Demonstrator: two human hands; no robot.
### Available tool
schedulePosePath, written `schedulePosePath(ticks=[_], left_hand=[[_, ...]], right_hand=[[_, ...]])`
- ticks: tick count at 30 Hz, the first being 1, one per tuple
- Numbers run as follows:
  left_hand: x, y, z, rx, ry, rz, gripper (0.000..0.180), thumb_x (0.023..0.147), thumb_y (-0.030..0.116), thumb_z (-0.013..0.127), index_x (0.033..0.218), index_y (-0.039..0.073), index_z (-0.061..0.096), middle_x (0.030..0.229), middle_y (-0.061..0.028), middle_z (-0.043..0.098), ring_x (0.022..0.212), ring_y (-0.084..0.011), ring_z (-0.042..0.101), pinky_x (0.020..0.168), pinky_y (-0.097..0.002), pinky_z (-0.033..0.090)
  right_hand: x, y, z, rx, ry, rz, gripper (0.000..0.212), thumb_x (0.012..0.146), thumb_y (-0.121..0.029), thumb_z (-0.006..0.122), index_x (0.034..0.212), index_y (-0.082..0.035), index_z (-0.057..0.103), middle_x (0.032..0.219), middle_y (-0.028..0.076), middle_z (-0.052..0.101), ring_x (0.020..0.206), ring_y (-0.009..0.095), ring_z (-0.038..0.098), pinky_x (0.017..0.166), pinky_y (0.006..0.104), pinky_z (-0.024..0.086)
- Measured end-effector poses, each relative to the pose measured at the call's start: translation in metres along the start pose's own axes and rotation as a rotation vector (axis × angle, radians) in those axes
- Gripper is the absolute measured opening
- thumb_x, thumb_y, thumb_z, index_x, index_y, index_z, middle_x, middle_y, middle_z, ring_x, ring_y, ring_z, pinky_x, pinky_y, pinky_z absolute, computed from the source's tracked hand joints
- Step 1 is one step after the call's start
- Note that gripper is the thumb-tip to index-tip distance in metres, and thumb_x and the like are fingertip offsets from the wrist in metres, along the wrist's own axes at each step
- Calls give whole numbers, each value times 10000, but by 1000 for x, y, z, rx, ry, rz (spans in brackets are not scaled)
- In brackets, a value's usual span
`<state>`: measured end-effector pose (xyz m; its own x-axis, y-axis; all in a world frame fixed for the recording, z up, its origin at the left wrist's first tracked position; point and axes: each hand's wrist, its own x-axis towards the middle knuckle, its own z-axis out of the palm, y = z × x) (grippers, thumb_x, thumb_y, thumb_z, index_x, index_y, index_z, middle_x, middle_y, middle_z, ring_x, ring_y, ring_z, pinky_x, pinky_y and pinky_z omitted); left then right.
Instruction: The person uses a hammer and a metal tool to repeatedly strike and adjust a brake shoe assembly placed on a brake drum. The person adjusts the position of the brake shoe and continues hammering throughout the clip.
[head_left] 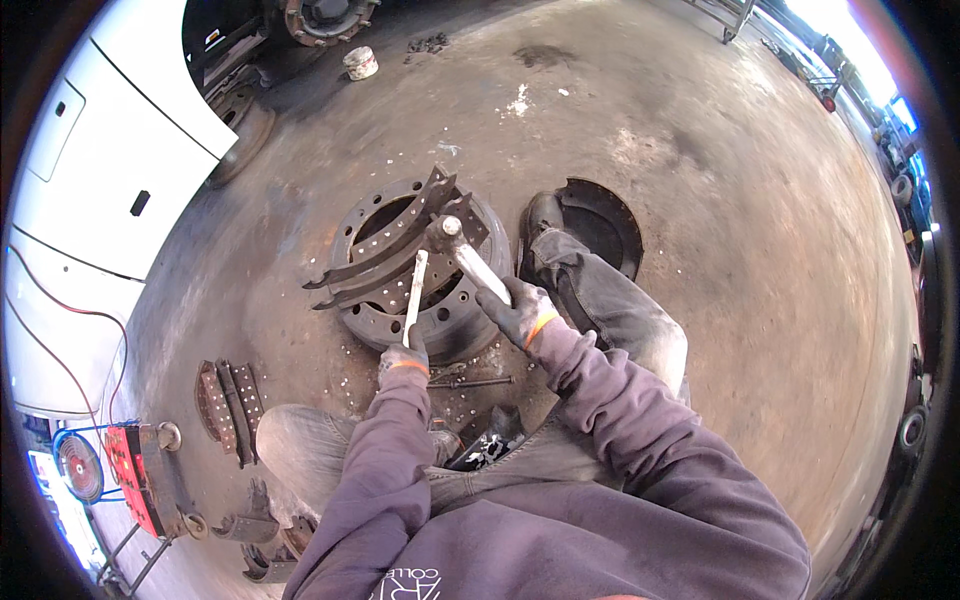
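My right hand (pixel 520 310), in a dark glove with an orange cuff, is wrapped round the pale handle of a hammer (pixel 480 268). Its dark head is over a brake shoe (pixel 385 242), whose curved plates are dotted with rivet holes. The shoe lies across the top of a brake drum (pixel 465 335) with a ring of bolt holes. Closed on the near end of a slim pale metal bar (pixel 417 285), my left hand (pixel 404 362) is at the drum's near edge. The bar's far tip is by the shoe; whether they touch is unclear.
Between my legs lie a black bag-like item (pixel 495 440) and a thin rod (pixel 470 382). More brake shoes (pixel 228 408) are on the floor at left, near a red box (pixel 135 480). A round dark shield (pixel 605 225) is beside my right foot. A white vehicle panel (pixel 110 190) stands left.
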<state>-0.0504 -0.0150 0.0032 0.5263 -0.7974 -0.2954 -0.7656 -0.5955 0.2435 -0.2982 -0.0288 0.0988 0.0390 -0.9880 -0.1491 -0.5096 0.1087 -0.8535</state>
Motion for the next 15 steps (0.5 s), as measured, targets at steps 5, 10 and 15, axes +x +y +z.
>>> schedulePosePath(ticks=[5,10,15], left_hand=[[0,-6,2,-19,11,40,847,915,749,408,922,-25,751,953,-309,700,972,-462,688,834,-525,556],[-2,-5,2,-26,4,22,816,924,727,426,894,-19,755,915,-306,702,932,-465,695,806,-519,566],[-2,-6,3,10,36,34,788,936,704,432,867,-10,757,882,-298,706,891,-450,708,793,-516,575]], right_hand=[[-1,4,5,-83,-23,41,561,896,-507,663,1119,7,671,901,203,709,880,308,709,786,408,532],[-1,-2,7,-63,-66,41,614,882,-572,631,1128,-11,673,972,258,705,981,380,696,852,438,530],[-4,-12,7,-96,-110,53,630,881,-599,614,1122,-21,679,1004,278,703,1025,410,686,879,451,528]])
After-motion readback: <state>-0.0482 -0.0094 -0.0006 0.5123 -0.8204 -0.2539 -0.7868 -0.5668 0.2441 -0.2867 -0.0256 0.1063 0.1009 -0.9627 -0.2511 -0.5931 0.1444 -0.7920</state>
